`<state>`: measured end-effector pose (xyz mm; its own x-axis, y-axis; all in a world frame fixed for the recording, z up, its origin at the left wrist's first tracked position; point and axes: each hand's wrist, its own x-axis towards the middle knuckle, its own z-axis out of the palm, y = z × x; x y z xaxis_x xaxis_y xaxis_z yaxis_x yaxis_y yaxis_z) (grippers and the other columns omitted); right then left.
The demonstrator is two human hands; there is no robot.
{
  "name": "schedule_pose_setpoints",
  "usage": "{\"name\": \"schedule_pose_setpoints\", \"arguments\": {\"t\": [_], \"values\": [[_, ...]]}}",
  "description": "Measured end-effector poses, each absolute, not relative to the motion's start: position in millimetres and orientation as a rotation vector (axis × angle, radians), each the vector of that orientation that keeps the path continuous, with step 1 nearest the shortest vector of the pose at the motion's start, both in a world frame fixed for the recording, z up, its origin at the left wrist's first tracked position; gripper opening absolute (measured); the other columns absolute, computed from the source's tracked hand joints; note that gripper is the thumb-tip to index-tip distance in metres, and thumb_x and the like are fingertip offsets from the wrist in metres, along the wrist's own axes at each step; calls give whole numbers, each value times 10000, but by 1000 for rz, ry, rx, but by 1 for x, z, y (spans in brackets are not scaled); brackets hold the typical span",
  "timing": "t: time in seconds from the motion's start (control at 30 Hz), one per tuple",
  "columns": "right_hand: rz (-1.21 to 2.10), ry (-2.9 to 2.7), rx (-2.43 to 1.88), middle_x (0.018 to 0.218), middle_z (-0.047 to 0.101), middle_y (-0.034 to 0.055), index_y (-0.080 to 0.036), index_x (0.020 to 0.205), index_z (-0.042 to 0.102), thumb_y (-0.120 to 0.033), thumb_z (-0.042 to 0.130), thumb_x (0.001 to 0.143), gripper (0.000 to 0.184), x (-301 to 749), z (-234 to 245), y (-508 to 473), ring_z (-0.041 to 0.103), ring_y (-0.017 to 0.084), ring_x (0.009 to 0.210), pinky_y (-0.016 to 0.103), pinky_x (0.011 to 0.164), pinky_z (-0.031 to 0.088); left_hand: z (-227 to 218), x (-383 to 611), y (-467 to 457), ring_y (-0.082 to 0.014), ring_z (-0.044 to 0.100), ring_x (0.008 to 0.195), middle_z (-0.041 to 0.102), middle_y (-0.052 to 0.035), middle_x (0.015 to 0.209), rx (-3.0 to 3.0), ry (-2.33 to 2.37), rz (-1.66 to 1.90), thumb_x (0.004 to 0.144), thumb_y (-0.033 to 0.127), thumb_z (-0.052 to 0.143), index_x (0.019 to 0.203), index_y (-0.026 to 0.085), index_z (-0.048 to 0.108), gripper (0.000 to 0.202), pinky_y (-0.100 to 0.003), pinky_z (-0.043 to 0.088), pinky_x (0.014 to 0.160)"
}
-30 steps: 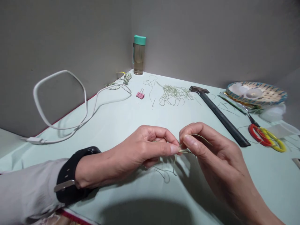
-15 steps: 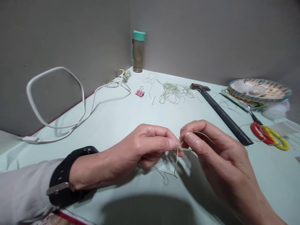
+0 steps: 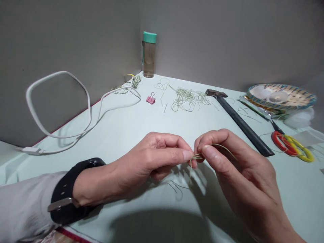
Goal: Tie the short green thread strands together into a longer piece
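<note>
Thin pale green strands (image 3: 196,157) are pinched between the thumb and forefinger of my left hand (image 3: 162,157). Short ends stick out to the right of those fingertips, and one strand hangs down below them. Close on the right, my right hand (image 3: 227,162) grips a strand (image 3: 226,148) between thumb and forefinger, its tail curving out over the palm. The two hands' fingertips nearly meet above the table. What lies behind the left fingers is hidden.
Behind the hands lie a pink binder clip (image 3: 150,100), a tangle of green strands (image 3: 187,98) and a hammer (image 3: 239,118). Scissors (image 3: 291,143) and a woven basket (image 3: 303,99) are at right. A white cable (image 3: 83,133) loops at left; a bottle (image 3: 149,55) stands in the corner.
My right hand has shifted slightly right, drawing its strand along. The strands between the fingertips now lie closer together, and the hanging strand has swung a little. The other things stay put.
</note>
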<state>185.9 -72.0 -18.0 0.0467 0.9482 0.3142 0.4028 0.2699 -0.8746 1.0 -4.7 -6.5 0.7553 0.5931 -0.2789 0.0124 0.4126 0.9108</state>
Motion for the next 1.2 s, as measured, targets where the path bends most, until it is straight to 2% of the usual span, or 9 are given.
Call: {"name": "schedule_pose_setpoints", "arguments": {"t": [0.2, 0.3, 0.47, 0.67, 0.8, 1.0, 1.2], "values": [[616, -1539, -1319, 842, 651, 12, -213, 880, 647, -338, 630, 1013, 184, 184, -16, -73, 616, 107, 772, 175, 613, 489, -9, 1, -4, -60, 280, 516, 430, 56, 591, 1089, 618, 421, 907, 354, 744, 833, 142, 702, 229, -249, 187, 492], [621, -1484, -1311, 913, 694, 26, -218, 907, 665, -317, 634, 1007, 143, 182, -16, -74, 644, 119, 787, 194, 640, 526, -11, 2, -4, -55, 298, 524, 524, 30, 670, 1066, 612, 429, 890, 336, 761, 819, 144, 694, 216, -245, 199, 488], [818, -1381, -1266, 867, 705, 19, -220, 921, 629, -327, 606, 1019, 147, 178, -16, -75, 581, 88, 593, 212, 562, 521, -13, 3, -4, -62, 289, 533, 669, -30, 794, 1049, 576, 402, 901, 292, 708, 809, 159, 643, 174, -245, 206, 491], [949, -1343, -1227, 690, 624, -16, -219, 859, 594, -333, 605, 1018, 196, 174, -13, -75, 562, 85, 561, 198, 544, 495, -12, 2, -4, -70, 271, 502, 515, 22, 651, 1071, 557, 336, 880, 213, 642, 805, 167, 615, 92, -257, 181, 474], [889, -1349, -1192, 672, 603, -32, -215, 816, 589, -299, 630, 1009, 214, 170, -11, -75, 539, 73, 579, 185, 569, 487, -12, 4, -6, -70, 239, 487, 439, 49, 588, 1053, 526, 335, 848, 190, 627, 831, 160, 628, 35, -249, 184, 465], [814, -1364, -1197, 652, 571, -25, -211, 795, 590, -234, 610, 996, 204, 167, -9, -78, 529, 84, 586, 201, 559, 468, -8, 3, -9, -93, 279, 527, 416, 38, 596, 1119, 578, 300, 833, 229, 655, 852, 162, 694, 81, -276, 200, 508], [904, -1267, -1211, 643, 550, -15, -203, 782, 598, -290, 659, 974, 219, 168, -10, -77, 510, 83, 573, 198, 545, 447, -10, 3, -8, -107, 326, 576, 444, 26, 633, 1134, 596, 317, 808, 232, 688, 784, 165, 679, 72, -278, 259, 548]]}}
